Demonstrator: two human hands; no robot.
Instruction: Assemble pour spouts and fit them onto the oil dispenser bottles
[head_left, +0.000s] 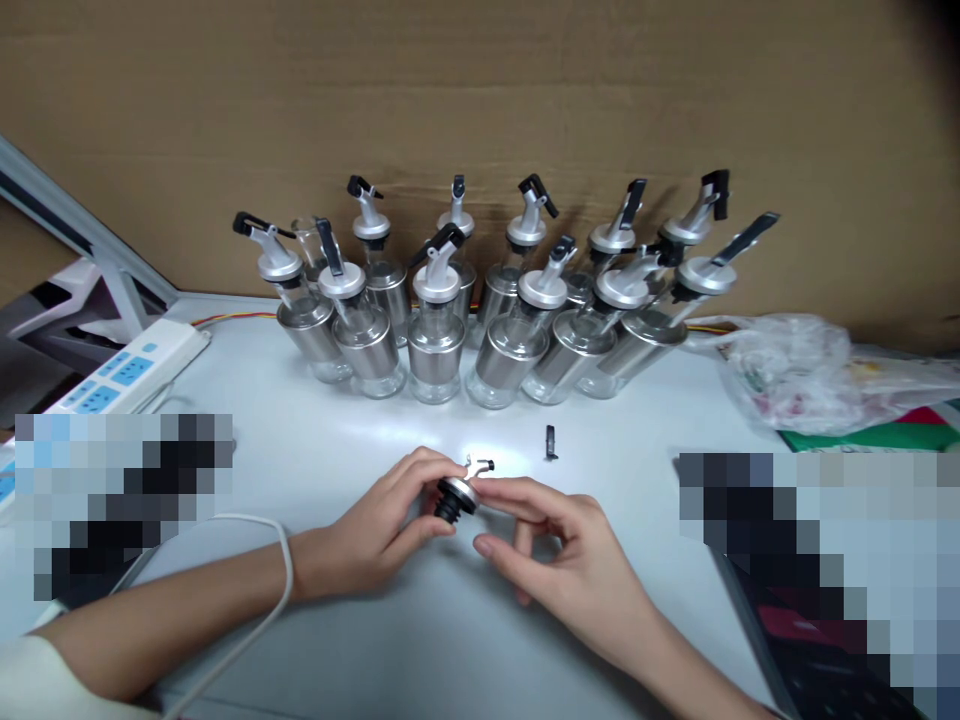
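My left hand grips a bottle pourer between thumb and fingers. The pourer has a silver collar, a black ribbed stopper pointing down and a silver spout with a dark tip pointing right. Close on its right side, my right hand has its index finger at the collar, with thumb and other fingers apart; it holds nothing. On the table, just beyond my hands, lies a small black flip cap, separate from any pourer.
Behind stand several glass bottles with metal sleeves and capped pourers, in rows before a cardboard wall. A white power strip lies left, and a crumpled plastic bag right. A white cable crosses my left forearm. Blurred areas flank both sides.
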